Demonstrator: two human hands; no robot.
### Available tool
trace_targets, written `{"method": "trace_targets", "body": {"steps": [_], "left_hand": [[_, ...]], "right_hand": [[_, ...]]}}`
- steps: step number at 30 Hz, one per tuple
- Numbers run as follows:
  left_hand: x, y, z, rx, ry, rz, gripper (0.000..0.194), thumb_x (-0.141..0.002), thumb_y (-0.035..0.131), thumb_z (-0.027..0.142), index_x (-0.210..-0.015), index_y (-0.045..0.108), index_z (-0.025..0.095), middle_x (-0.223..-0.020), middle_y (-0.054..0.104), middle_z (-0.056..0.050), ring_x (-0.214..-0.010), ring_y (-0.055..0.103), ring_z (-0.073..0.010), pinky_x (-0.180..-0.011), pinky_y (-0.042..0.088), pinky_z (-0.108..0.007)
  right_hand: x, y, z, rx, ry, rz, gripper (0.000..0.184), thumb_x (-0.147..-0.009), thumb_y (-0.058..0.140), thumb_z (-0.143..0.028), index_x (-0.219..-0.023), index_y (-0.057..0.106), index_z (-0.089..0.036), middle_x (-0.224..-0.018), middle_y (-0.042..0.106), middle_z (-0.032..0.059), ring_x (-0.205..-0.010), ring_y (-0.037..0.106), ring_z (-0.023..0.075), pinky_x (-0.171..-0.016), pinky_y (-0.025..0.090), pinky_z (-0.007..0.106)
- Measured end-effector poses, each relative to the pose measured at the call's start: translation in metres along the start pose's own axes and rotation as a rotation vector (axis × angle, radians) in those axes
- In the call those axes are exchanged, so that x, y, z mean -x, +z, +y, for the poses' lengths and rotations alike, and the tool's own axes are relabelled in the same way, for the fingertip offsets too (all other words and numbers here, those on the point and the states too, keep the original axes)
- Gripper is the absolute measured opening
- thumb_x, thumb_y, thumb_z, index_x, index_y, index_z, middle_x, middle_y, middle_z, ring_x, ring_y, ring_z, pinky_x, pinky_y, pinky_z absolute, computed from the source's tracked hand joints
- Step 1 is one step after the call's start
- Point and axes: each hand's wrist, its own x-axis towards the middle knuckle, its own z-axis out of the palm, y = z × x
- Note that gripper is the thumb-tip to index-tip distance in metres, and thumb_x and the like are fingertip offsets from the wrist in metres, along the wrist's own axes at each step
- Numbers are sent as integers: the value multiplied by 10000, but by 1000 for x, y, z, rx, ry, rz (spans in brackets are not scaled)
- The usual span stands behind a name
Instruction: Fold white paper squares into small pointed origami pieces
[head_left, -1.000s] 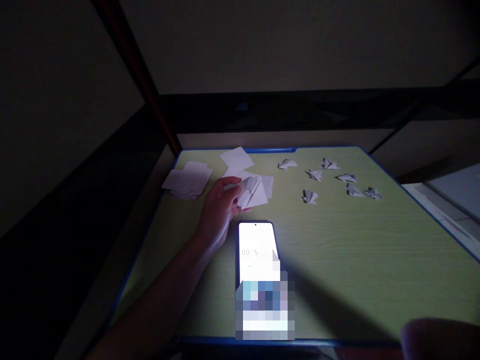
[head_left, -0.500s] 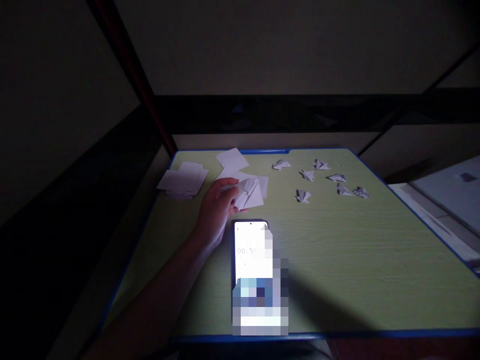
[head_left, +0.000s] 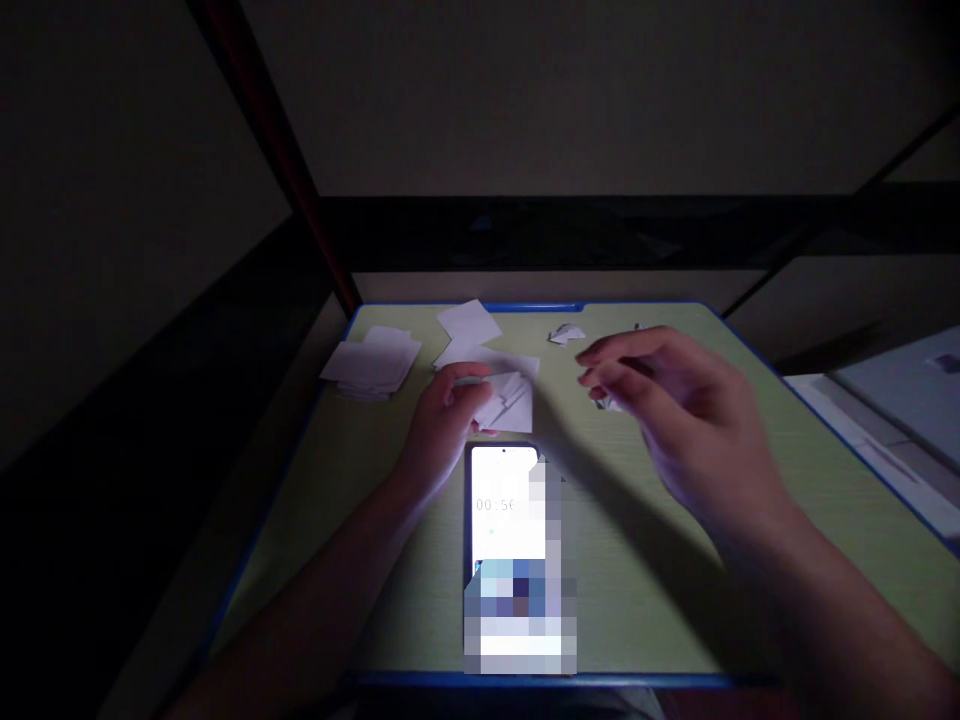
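My left hand [head_left: 446, 415] pinches a folded piece of white paper [head_left: 510, 405] between the thumb on top and fingers beneath. Creased flaps run slantwise across the paper's upper face. To the right, my right hand [head_left: 682, 410] hovers above the table with its fingers bent, thumb and index tips a little apart, nothing seen between them. It covers most of the small folded paper figures; one figure [head_left: 567, 334] shows beyond its fingertips, and part of another peeks out below the thumb. Behind the held piece lie loose white sheets [head_left: 469, 322].
A stack of square white papers [head_left: 371, 365] lies at the table's far left. The lit phone [head_left: 506, 500], partly pixelated, rests in front of my hands. The green table [head_left: 637, 610] has a blue edge. At right, beyond it, sits a pale flat object [head_left: 907, 365].
My right hand has come into view from the right and now hangs over the paper figures. My left hand keeps the folded paper, slightly lower and a little flatter. The camera view has shifted slightly.
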Motion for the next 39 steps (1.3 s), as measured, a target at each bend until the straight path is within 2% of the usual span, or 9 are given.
{"method": "trace_targets", "body": {"steps": [4,9,12,14,16,19,23,28,39], "left_hand": [[-1,-2,-1,29,4,20,270,-682,675,255,-921,556,211,-706,613,19,-587,590,-131,-484,493,-225],[-2,-1,-1,-22,44,38,249,-688,656,251,-919,578,203,-777,631,-3,-651,615,-144,-481,502,-221],[-2,-1,-3,-65,93,49,227,-691,649,255,-904,603,191,-754,619,-3,-662,605,-139,-482,499,-209],[-3,-1,-5,-72,126,80,207,-694,657,251,-884,611,182,-739,613,1,-650,591,-122,-487,482,-190],[-4,-2,-6,-63,159,109,204,-698,679,256,-875,611,179,-726,604,11,-633,576,-107,-495,468,-182],[-4,-3,-7,-55,228,116,198,-720,694,252,-880,599,185,-763,618,10,-679,596,-108,-557,486,-197],[0,-2,-6,-58,300,63,168,-764,668,227,-905,585,188,-878,668,-21,-826,652,-136,-671,517,-227],[3,1,-5,-78,354,14,179,-761,670,200,-913,578,181,-929,686,-37,-901,671,-158,-742,540,-258],[5,3,-3,-154,401,-24,159,-766,629,176,-911,571,205,-907,700,-34,-848,684,-153,-736,571,-286]], "right_hand": [[-19,19,28,-129,31,56,120,-769,568,-103,-756,622,-210,-786,637,15,-758,602,172,-656,463,317],[-14,22,44,-116,-17,41,173,-752,543,-83,-649,606,-207,-746,620,13,-797,596,187,-718,437,344],[-6,21,40,-48,-4,37,173,-768,528,-96,-665,622,-199,-748,622,18,-767,580,174,-686,429,324],[-2,23,35,-17,61,25,136,-802,534,-138,-733,640,-190,-726,620,16,-685,557,151,-616,423,298],[0,26,29,-79,156,-27,105,-842,553,-219,-869,644,-175,-670,605,0,-583,526,129,-524,403,271],[4,32,24,-267,230,-143,260,-868,563,-293,-1082,588,-147,-636,605,-15,-510,504,108,-455,393,244],[7,33,24,-374,312,-273,372,-882,555,-317,-1214,532,-151,-760,659,13,-476,501,80,-411,405,216],[6,29,24,-503,400,-357,431,-882,541,-342,-1256,479,-135,-863,681,40,-452,540,70,-419,464,224],[6,29,27,-506,431,-409,409,-889,542,-381,-1224,534,-145,-951,697,80,-521,639,96,-425,478,210]]}}
